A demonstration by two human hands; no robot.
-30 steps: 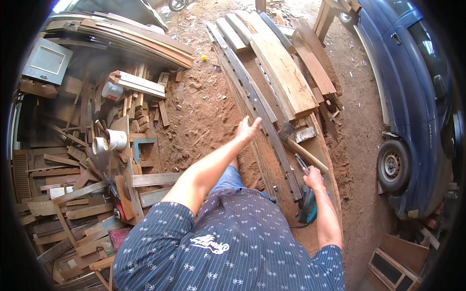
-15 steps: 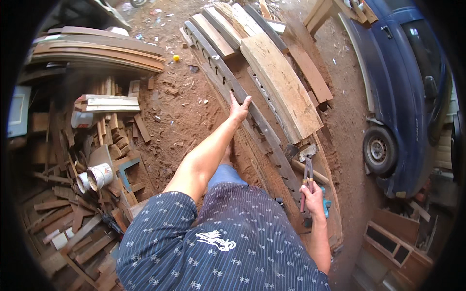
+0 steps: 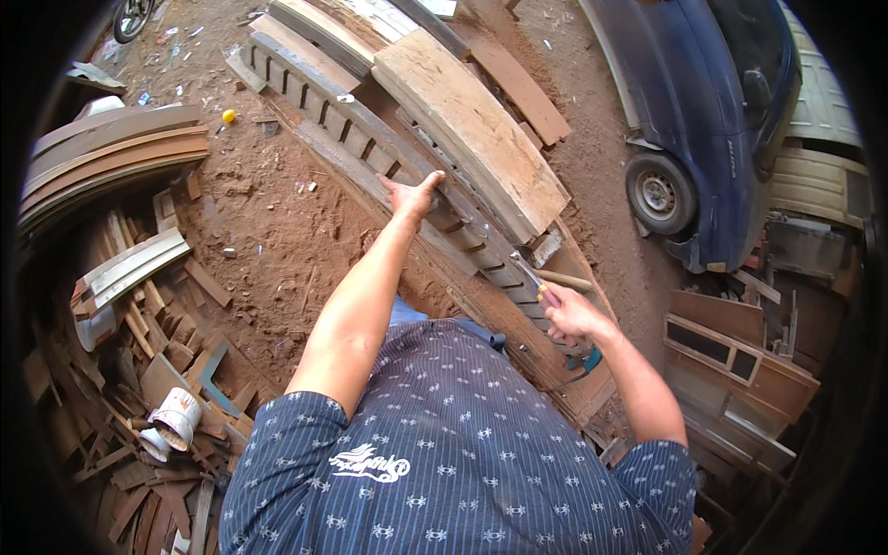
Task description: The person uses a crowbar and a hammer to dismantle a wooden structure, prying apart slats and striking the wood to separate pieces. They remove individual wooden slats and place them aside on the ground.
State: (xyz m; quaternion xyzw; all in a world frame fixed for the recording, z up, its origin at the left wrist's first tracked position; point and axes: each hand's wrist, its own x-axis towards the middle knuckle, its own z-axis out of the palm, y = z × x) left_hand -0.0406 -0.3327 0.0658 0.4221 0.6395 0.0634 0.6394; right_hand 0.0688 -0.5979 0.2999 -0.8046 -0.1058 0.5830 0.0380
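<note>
Pincers sit in the right hand, fingers wrapped round the handles, head over the nearer stretch of a notched grey beam beside a thick plank; contact is unclear. The left hand spreads across the beam farther up; whether it grips, I cannot tell. The step looks like positioning the pincers; next calls for steadying the beam.

Dark-blue striped, patterned short-sleeved shirt
</note>
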